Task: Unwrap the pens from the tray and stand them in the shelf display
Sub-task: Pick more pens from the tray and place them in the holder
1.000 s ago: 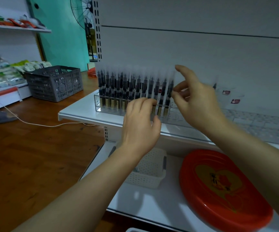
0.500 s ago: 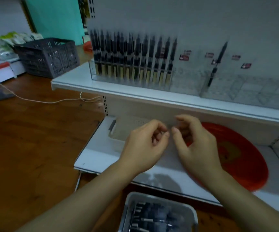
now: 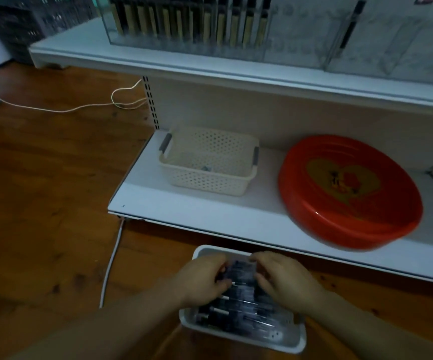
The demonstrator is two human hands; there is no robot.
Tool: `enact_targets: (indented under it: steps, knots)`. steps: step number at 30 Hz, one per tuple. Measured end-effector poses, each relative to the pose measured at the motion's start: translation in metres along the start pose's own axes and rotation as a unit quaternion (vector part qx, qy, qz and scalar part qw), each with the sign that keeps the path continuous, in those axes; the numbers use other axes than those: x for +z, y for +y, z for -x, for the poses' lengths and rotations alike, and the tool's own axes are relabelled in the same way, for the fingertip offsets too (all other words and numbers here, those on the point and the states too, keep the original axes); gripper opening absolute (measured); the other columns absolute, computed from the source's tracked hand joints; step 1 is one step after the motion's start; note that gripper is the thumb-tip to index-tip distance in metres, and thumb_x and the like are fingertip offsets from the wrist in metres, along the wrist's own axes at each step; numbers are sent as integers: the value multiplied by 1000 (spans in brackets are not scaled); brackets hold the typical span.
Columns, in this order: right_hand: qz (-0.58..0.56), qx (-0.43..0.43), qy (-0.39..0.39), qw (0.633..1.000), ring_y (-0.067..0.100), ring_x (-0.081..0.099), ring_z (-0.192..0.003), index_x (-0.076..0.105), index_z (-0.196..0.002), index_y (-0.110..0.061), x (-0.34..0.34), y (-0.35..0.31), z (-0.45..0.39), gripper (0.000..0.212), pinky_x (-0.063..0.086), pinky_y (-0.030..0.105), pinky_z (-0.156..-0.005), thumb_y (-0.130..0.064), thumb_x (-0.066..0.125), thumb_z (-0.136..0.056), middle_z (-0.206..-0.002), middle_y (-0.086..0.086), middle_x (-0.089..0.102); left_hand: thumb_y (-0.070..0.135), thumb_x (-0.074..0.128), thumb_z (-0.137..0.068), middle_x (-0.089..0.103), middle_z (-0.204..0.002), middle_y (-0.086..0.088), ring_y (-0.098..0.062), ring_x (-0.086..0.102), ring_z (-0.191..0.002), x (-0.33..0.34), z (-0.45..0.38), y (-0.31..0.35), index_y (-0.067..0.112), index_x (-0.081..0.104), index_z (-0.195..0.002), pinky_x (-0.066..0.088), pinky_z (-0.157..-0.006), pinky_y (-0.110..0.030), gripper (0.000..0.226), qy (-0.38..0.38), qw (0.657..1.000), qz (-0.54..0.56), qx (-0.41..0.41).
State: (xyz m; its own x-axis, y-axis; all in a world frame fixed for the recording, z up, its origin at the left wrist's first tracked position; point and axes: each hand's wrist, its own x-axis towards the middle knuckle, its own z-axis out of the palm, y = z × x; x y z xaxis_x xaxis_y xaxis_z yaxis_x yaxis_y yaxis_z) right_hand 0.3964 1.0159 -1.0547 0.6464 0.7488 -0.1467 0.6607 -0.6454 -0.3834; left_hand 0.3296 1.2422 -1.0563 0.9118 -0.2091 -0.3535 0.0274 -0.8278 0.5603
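A white tray (image 3: 296, 344) lies on the wooden floor in front of the shelf unit, filled with several wrapped dark pens (image 3: 238, 307). My left hand (image 3: 202, 278) and my right hand (image 3: 285, 281) both reach down into the tray, fingers curled among the pens; whether either grips a pen is hidden by the fingers. On the upper shelf stands a clear display case (image 3: 189, 45) with a row of several black-and-gold pens upright in it, and one single pen (image 3: 348, 29) leans in the compartment to the right.
The lower shelf (image 3: 210, 214) holds a cream perforated basket (image 3: 207, 162) and a round red tray (image 3: 348, 190). A white cable (image 3: 108, 268) runs across the wooden floor at left. A grey crate (image 3: 23, 24) stands at far left.
My view has tilted down from the display case to the floor. Both hands dropped from the upper shelf, met in front of the lower shelf, and now reach into the tray of pens.
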Motion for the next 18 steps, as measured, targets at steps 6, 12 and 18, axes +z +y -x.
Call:
enact_targets:
  steps: [6,12,18]
  knots:
    - [60,15,-129,990,24,57,-111,51,-127,-23,35,4,1,29,48,37,-89,-33,49,-100,-123,3,56,36,52,-101,51,-136,-9,-26,51,-120,29,-8,-2,17,47,-138,44,-101,-40,42,-106,993,-43,-16]
    - [115,19,-167,979,30,54,-113,50,-137,-16,54,4,-2,36,48,40,-87,-22,48,-102,-126,9,55,31,50,-104,44,-150,-10,-27,42,-135,36,-14,-9,15,41,-148,38,-111,-40,48,-145,988,-42,-17]
    - [99,41,-167,980,28,58,-108,58,-120,-15,60,4,-4,21,49,39,-86,-22,51,-101,-118,8,58,22,54,-102,50,-144,-10,-26,47,-129,39,-20,-12,14,48,-143,41,-108,-37,42,-150,987,-50,-15]
